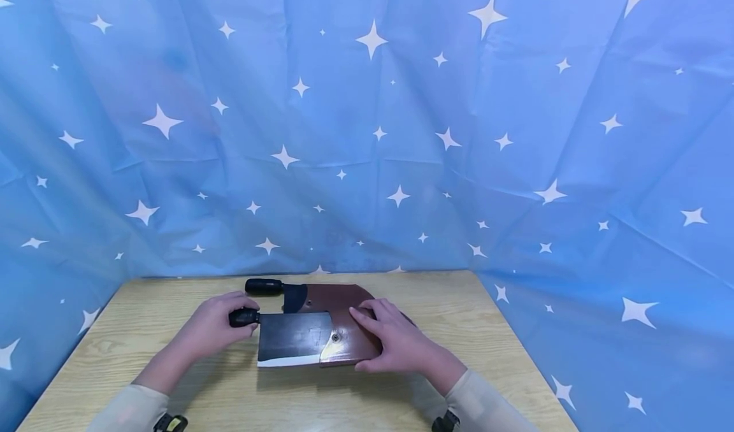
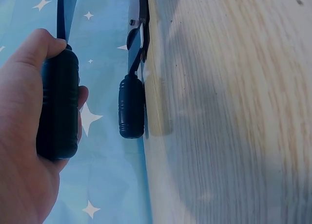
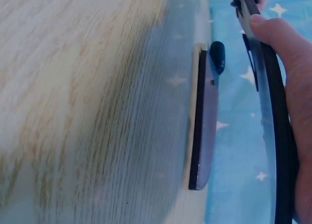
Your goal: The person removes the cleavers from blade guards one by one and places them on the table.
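My left hand (image 1: 213, 329) is wrapped around the black handle (image 2: 61, 104) of a cleaver with a broad dark blade (image 1: 292, 336) and a bright lower edge. The far part of that blade lies inside a brown sheath (image 1: 350, 339) with a metal snap. My right hand (image 1: 397, 344) grips this sheath from its right end, with the thumb along its near side. In the right wrist view the sheath shows its dark edge (image 3: 279, 136). Cleaver and sheath are held above the table, blade level.
Behind lies a second cleaver on the wooden table (image 1: 459, 304), its black handle (image 1: 264, 287) pointing left and its blade in a similar brown sheath (image 1: 335, 295). The held cleaver partly overlaps it in the head view. A blue curtain (image 1: 344, 120) with white stars hangs around the table's back and sides.
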Tool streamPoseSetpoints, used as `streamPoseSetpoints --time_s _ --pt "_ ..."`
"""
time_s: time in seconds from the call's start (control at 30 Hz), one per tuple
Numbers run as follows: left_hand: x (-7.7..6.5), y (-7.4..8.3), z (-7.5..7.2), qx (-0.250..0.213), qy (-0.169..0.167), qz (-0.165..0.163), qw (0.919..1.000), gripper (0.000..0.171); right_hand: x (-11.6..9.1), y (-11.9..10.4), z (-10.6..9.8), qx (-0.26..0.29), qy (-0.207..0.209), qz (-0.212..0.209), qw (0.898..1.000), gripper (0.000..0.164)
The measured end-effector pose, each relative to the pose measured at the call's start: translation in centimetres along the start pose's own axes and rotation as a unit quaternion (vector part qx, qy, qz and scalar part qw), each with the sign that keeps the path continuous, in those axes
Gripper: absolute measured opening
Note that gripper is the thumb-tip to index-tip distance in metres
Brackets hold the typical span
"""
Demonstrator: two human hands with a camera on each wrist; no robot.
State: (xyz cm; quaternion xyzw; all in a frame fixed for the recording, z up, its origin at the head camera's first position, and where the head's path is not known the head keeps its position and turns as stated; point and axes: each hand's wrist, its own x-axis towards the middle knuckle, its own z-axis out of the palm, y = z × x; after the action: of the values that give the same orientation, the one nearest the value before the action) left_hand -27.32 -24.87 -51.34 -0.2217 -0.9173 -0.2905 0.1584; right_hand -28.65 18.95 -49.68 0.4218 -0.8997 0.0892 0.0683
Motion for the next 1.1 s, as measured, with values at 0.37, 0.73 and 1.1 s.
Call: streamPoseSetpoints --time_s 0.37,0.73,1.1 --pt "-0.37 -0.06 -0.54 -0.001 -0.003 -0.010 0.9999 0.028 -0.17 0.30 0.18 0.014 -0.016 0.021 1.000 0.111" --pt "-0.45 -0.24 -0.50 -0.001 -0.001 -0.003 1.0000 0.029 -0.24 0.22 0.05 0.016 -0.012 0.018 1.000 0.110" --pt "-0.61 -0.34 -0.75 -0.005 0.003 0.000 1.0000 0.030 -0.74 0.73 0.26 0.024 -0.009 0.023 0.999 0.111"
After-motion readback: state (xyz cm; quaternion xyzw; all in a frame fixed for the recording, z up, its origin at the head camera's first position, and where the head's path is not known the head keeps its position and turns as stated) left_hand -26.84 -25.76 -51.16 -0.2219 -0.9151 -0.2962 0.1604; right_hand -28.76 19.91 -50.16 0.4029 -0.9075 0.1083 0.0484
